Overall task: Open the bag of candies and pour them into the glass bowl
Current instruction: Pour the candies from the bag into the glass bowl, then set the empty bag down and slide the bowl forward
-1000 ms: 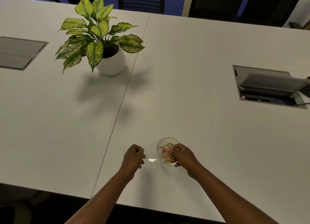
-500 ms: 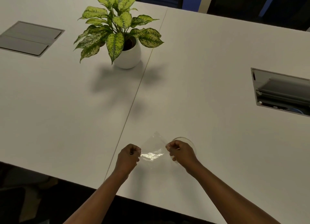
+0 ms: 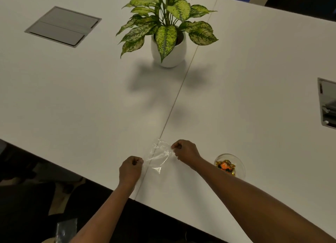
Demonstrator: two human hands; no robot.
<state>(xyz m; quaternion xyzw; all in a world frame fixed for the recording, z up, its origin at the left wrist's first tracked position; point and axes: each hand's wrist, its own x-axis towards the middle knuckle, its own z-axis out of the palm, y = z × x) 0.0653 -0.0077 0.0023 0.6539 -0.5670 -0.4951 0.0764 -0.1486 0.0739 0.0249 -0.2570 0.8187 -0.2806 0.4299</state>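
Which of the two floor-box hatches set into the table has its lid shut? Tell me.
The grey hatch at the far left, beyond the potted plant, lies shut and flush. The hatch at the right edge stands open, showing its inside.

Both forearms reach forward, bare. The left hand [image 3: 131, 167] is fisted, fingers [image 3: 136, 160] pinched. The right hand [image 3: 184, 150] pinches likewise, farther ahead.

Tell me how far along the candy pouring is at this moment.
Pouring looks done: the wrapped candies sit in the glass bowl by the right forearm. In hand: the left hand and right hand each pinch an edge of the clear bag, which looks empty, above the table. Left: only putting the bag down.
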